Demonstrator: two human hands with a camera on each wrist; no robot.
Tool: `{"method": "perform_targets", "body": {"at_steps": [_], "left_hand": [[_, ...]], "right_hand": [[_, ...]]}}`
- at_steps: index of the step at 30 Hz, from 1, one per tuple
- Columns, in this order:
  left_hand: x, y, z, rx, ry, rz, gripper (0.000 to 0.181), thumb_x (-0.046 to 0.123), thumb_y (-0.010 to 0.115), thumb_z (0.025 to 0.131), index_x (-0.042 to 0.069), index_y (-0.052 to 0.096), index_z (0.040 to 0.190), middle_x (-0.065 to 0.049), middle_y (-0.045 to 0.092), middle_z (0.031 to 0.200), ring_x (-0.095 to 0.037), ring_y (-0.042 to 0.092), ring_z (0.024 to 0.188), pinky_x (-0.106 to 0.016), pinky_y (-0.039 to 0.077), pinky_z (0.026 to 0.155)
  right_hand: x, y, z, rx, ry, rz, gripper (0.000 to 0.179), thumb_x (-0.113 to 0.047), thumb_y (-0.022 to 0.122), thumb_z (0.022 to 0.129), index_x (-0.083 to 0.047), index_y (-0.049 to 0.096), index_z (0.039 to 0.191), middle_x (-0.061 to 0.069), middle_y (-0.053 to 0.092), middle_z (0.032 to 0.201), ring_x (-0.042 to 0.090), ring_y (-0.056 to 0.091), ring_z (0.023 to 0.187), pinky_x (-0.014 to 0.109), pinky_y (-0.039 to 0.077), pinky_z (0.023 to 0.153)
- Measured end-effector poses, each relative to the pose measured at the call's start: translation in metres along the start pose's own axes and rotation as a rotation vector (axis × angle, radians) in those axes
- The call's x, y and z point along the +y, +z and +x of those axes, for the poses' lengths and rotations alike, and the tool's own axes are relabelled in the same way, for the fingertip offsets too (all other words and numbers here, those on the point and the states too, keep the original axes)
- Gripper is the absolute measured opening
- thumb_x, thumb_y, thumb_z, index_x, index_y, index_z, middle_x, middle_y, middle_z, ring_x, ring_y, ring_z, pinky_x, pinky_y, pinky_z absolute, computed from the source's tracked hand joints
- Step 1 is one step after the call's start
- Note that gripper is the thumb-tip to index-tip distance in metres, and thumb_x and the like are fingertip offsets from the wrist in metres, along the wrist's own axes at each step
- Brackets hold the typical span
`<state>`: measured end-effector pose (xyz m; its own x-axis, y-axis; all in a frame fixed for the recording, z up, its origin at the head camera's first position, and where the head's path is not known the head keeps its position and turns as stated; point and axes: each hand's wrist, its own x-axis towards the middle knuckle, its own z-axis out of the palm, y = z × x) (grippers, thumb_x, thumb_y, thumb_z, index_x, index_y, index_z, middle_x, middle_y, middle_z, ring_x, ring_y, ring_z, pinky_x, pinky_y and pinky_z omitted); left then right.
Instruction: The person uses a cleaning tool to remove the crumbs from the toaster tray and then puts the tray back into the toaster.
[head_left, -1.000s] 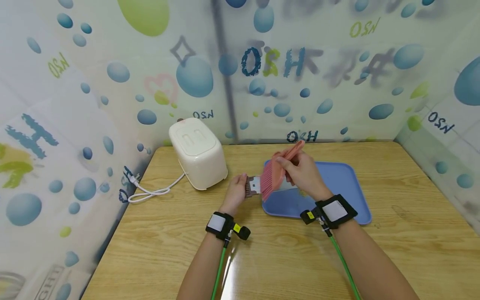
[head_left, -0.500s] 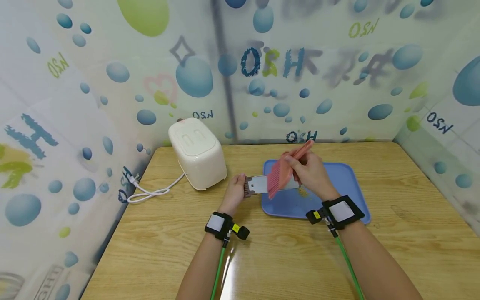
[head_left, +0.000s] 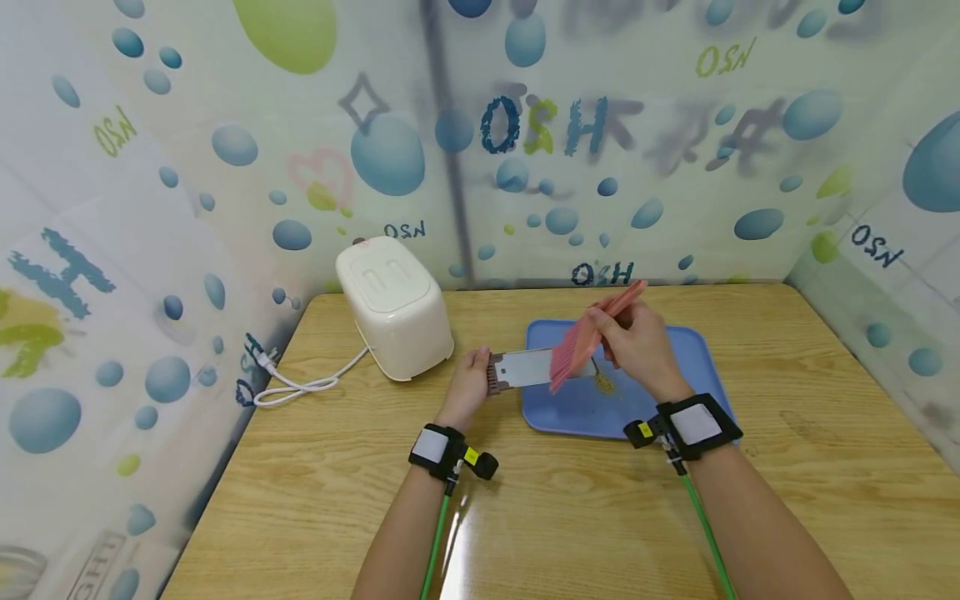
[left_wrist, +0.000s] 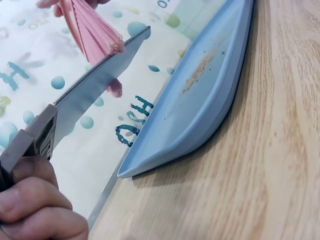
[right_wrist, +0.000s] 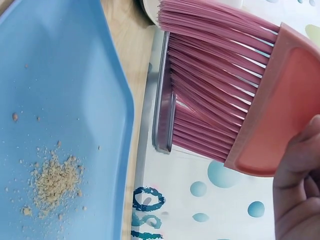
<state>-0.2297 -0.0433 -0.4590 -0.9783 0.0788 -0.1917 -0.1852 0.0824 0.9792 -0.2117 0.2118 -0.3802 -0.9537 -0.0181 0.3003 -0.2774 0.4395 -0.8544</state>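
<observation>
While brush (head_left: 588,340) hides pt of metal plate (head_left: 527,367), L hand (head_left: 468,385) grips plate, R hand (head_left: 643,346) brush.

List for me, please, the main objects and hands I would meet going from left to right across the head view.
White plug, cream toaster, left hand, flat grey plate, pink brush, right hand.

A wood-grained table (head_left: 570,525), streaked with glare (head_left: 457,554), stands against pale walls (head_left: 480,200) printed with blue and green droplets (head_left: 387,156).
</observation>
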Motion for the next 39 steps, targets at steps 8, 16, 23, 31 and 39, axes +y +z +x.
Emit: {"method": "perform_targets", "body": {"at_steps": [8, 16, 23, 31, 39], "left_hand": [[0.001, -0.001, -0.001, -0.012, 0.038, -0.004, 0.047, 0.032, 0.031, 0.113, -0.006, 0.055, 0.127, -0.006, 0.054, 0.095, -0.015, 0.053, 0.081, -0.025, 0.044, 0.068], [0.001, -0.002, -0.001, -0.003, 0.051, 0.013, 0.048, 0.033, 0.03, 0.113, -0.007, 0.054, 0.129, -0.007, 0.054, 0.097, -0.016, 0.052, 0.084, -0.026, 0.043, 0.07], [0.002, -0.002, -0.001, -0.001, 0.041, 0.022, 0.047, 0.032, 0.031, 0.113, -0.005, 0.054, 0.129, -0.006, 0.053, 0.095, -0.015, 0.052, 0.082, -0.026, 0.043, 0.069], [0.001, -0.002, -0.002, -0.002, 0.045, 0.026, 0.047, 0.032, 0.031, 0.113, -0.005, 0.055, 0.128, -0.006, 0.053, 0.094, -0.015, 0.051, 0.081, -0.026, 0.042, 0.067], [0.002, -0.003, -0.004, -0.014, 0.037, 0.025, 0.047, 0.033, 0.03, 0.113, -0.004, 0.054, 0.129, -0.006, 0.052, 0.094, -0.015, 0.05, 0.081, -0.026, 0.041, 0.068]], "right_hand": [[0.003, -0.004, 0.0, 0.057, 0.007, -0.051, 0.041, -0.039, 0.06, 0.103, -0.001, 0.06, 0.117, 0.015, 0.057, 0.067, 0.022, 0.052, 0.045, 0.032, 0.044, 0.04], [0.004, -0.008, 0.0, 0.091, -0.016, -0.083, 0.039, -0.038, 0.061, 0.103, 0.0, 0.059, 0.113, 0.013, 0.057, 0.065, 0.021, 0.052, 0.043, 0.031, 0.043, 0.039], [0.005, -0.01, 0.0, 0.13, -0.01, -0.092, 0.039, -0.04, 0.062, 0.102, -0.001, 0.059, 0.109, 0.013, 0.057, 0.064, 0.02, 0.052, 0.042, 0.03, 0.042, 0.038], [0.007, -0.012, -0.002, 0.167, -0.013, -0.106, 0.04, -0.04, 0.063, 0.102, -0.001, 0.058, 0.107, 0.013, 0.057, 0.065, 0.019, 0.052, 0.042, 0.03, 0.042, 0.038], [0.007, -0.015, -0.003, 0.194, -0.004, -0.133, 0.041, -0.041, 0.063, 0.101, -0.001, 0.056, 0.105, 0.012, 0.058, 0.066, 0.018, 0.052, 0.041, 0.029, 0.042, 0.037]]}}
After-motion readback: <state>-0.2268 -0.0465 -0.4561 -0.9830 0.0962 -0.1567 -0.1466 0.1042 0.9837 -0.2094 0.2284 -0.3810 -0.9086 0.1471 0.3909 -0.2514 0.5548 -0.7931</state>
